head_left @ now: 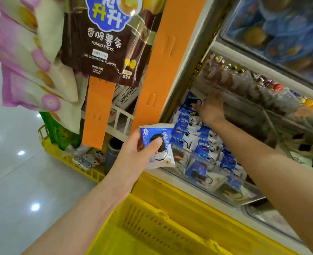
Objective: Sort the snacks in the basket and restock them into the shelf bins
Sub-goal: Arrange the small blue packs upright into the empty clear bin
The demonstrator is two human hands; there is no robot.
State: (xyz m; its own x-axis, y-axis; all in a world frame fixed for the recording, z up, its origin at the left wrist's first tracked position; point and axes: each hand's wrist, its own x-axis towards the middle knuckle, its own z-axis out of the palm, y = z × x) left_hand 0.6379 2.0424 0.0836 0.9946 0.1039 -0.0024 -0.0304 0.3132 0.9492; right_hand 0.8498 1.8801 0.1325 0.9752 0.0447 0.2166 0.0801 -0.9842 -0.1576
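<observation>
Left hand was raised in front of the shelf, gripping one cookie packet, blue and white with a dark sandwich cookie printed on it. The thumb lay across the printed face. The other fingers were curled behind the packet and mostly hidden, so the packet sat pinched between thumb in front and fingers at the back. It was held just outside the left end of the shelf bin, above the rim of the yellow basket below me.

Right hand was stretched deep into the same bin, at its far end, over the blue-and-white packets stacked there in rows. Fingertips were against a packet at the back. The hand was blurred, and I could not tell whether the fingers grasped that packet or only touched it.

A clear front wall kept the bin's packets in. The neighbouring bins to the right held other wrapped snacks, too blurred to name.

A brown potato sticks bag hung at upper left on an orange strip.
</observation>
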